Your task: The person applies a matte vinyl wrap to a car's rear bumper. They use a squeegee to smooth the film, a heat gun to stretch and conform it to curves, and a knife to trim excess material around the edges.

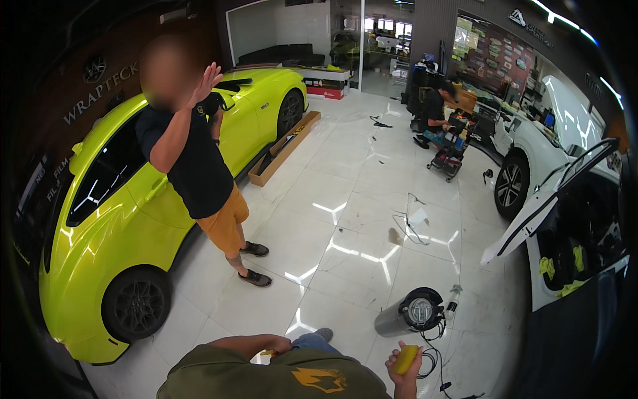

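My right hand (402,376) is at the lower right, its fingers wrapped round a flat yellow block (405,359), like a squeegee or pad. My left hand (279,347) is curled beside my body at the bottom, partly hidden by my olive shirt (266,372); a small yellow piece shows by it, too hidden to make out. Just beyond my right hand stands a steel pressure tank (395,319) with a coiled black hose (432,362) and a spray bottle (452,302) beside it.
Another person (206,173) stands left with a hand raised, beside a lime-green car (100,266). A white car (512,239) with open door and bonnet is at right. A crouching person (432,106) works by a trolley (452,153). A long cardboard box (266,171) and loose cords lie on the floor.
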`<state>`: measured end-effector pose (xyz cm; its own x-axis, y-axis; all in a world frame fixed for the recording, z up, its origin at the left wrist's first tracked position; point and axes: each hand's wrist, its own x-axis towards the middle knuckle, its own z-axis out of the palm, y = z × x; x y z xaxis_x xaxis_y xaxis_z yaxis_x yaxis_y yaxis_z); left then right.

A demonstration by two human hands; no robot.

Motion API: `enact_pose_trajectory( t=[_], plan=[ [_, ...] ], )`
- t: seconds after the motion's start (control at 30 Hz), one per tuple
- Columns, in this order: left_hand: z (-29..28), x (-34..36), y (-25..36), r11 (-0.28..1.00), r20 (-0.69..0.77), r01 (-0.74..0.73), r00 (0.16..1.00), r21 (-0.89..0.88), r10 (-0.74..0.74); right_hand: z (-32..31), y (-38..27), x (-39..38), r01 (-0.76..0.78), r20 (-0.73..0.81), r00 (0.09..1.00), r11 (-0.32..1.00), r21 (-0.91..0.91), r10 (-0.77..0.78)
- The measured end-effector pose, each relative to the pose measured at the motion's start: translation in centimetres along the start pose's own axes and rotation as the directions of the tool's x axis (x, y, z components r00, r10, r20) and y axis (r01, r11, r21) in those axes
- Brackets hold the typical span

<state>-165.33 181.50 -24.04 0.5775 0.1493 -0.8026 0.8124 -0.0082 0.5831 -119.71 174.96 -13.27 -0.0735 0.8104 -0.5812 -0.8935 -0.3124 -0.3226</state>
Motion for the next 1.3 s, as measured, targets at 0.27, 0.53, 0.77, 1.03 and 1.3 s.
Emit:
enact_pose_trajectory(
  t=[0.27,0.53,0.77,1.03,1.3],
  plan=[
    [-2.3,-1.1,9.3,0.868,-0.271,0.07,0.935,-0.492,-0.229,-0.1,-0.8,-0.3,0.064,0.124,0.991,0.988,-0.14,-0.047],
    [-0.5,-0.1,8.1,0.844,-0.32,-0.102,0.943,-0.527,-0.086,-2.1,-0.2,-1.2,0.024,0.049,0.999,0.998,-0.065,-0.02],
    [-2.5,3.3,7.9,0.995,-0.028,0.094,0.995,0.034,-0.093,-3.1,0.4,-2.5,0.055,0.022,0.998,0.994,-0.099,-0.053],
    [-6.0,6.9,9.1,0.954,0.213,-0.14,0.974,0.266,0.084,-5.5,-2.0,-5.6,0.159,-0.086,0.984,0.987,0.007,-0.157],
    [-3.4,8.6,20.0,0.933,0.055,-0.127,0.992,0.338,0.115,-14.4,-1.5,-15.9,0.265,-0.294,0.931,0.955,0.133,-0.217]
  ],
)
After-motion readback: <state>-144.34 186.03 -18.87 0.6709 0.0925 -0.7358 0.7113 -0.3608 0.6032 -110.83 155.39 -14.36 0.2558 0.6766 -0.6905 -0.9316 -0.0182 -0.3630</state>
